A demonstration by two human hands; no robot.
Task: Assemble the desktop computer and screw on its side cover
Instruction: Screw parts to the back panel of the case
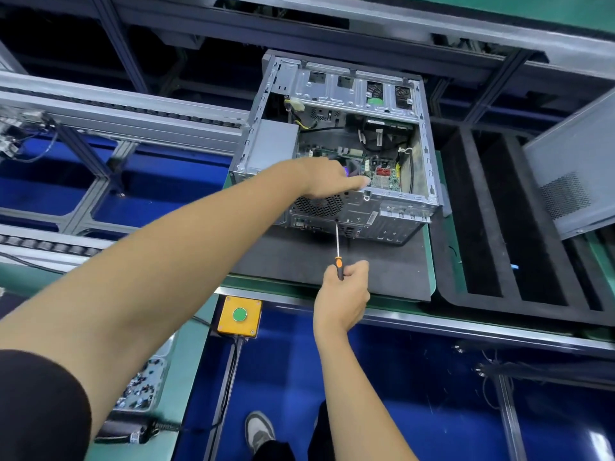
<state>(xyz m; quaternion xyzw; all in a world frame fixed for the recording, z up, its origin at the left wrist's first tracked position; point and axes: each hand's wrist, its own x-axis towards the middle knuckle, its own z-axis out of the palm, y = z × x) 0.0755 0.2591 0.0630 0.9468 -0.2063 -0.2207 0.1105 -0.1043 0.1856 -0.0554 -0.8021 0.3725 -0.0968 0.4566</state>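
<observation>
An open desktop case (339, 94) lies on its side on a dark mat (332, 271), its motherboard (382, 176) and cables exposed. My left hand (327, 178) reaches over the case's near rim, fingers extended and resting on that edge above the rear fan grille (317, 206). My right hand (344, 294) grips the orange-and-black handle of a screwdriver (338, 251); its shaft points up, tip touching the rear panel. The grey side cover (575, 168) leans tilted at the right.
A black foam tray (466, 227) with long slots sits right of the mat. A yellow box with a green button (239, 315) hangs at the bench's front edge. A tray of small parts (143, 387) lies lower left. Conveyor rails (116, 108) run behind.
</observation>
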